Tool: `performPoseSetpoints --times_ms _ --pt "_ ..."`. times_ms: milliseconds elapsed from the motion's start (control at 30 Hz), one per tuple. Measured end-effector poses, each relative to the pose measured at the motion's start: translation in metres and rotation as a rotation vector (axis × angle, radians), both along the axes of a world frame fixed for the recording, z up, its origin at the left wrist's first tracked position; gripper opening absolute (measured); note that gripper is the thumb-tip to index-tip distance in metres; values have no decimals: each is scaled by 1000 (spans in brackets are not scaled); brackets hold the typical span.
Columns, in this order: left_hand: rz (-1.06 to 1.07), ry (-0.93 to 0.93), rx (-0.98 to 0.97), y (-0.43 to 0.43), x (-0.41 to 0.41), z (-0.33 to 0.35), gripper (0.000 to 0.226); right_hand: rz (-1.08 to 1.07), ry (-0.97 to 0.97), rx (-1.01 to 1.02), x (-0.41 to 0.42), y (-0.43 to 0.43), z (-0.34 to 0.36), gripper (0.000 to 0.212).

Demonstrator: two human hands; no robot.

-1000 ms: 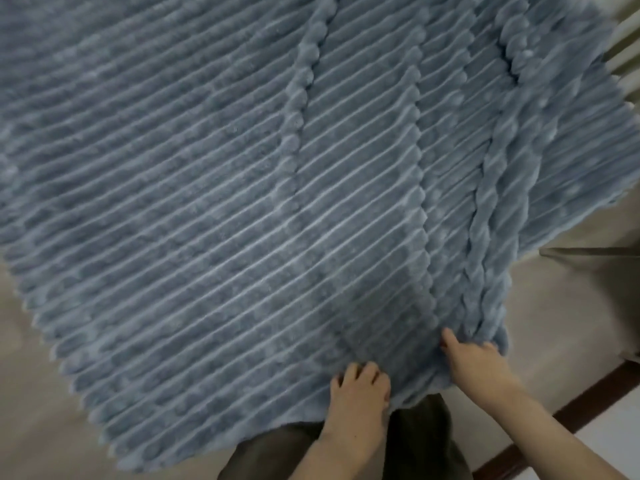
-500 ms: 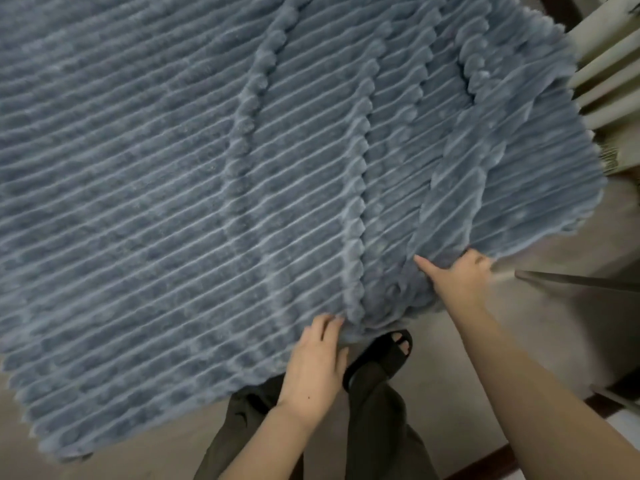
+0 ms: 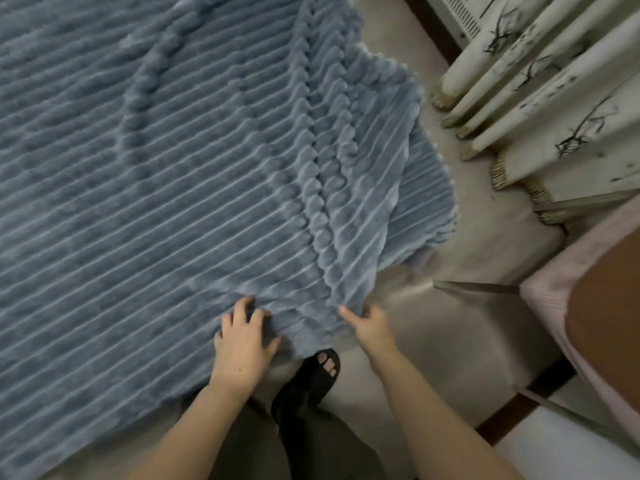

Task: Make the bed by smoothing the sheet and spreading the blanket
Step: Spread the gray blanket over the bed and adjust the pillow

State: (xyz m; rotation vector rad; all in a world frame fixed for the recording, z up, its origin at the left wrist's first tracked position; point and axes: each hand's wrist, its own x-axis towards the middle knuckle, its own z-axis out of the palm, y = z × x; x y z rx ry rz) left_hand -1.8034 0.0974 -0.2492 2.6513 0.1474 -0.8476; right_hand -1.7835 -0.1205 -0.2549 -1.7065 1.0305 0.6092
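Observation:
A ribbed grey-blue blanket (image 3: 173, 202) fills the left and middle of the head view, with two raised fold ridges running across its ribs. My left hand (image 3: 244, 341) grips its near edge, fingers curled into the fabric. My right hand (image 3: 370, 323) pinches the same edge a little to the right, close to the blanket's near right corner. The right side of the blanket hangs down over the floor. The sheet is hidden under the blanket.
Pale floor (image 3: 450, 327) lies to the right. White curtains (image 3: 536, 98) with dark branch prints hang at the upper right. A chair (image 3: 588, 306) with a pink seat cover and thin metal legs stands at the right edge. My sandalled foot (image 3: 322, 372) is below the blanket edge.
The view has swung right, bringing curtains, floor and chair into sight. Both hands stay on the blanket's near edge, which now lies lower and further left in the frame.

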Motion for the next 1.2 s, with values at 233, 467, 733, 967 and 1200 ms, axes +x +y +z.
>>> performPoseSetpoints --times_ms 233,467,733,967,1200 --pt "-27 -166 -173 -44 21 1 45 233 -187 -361 64 -69 0 44" --pt "21 -192 -395 -99 58 7 58 1058 -236 -903 129 -116 2 34" --pt "54 21 65 -166 105 13 57 1478 -535 -650 155 -172 30 33" --pt "163 73 -29 -194 117 18 30 1410 -270 -751 141 -250 31 39" --pt "382 40 -121 -246 120 15 35 1411 346 -493 146 -308 -7 25"
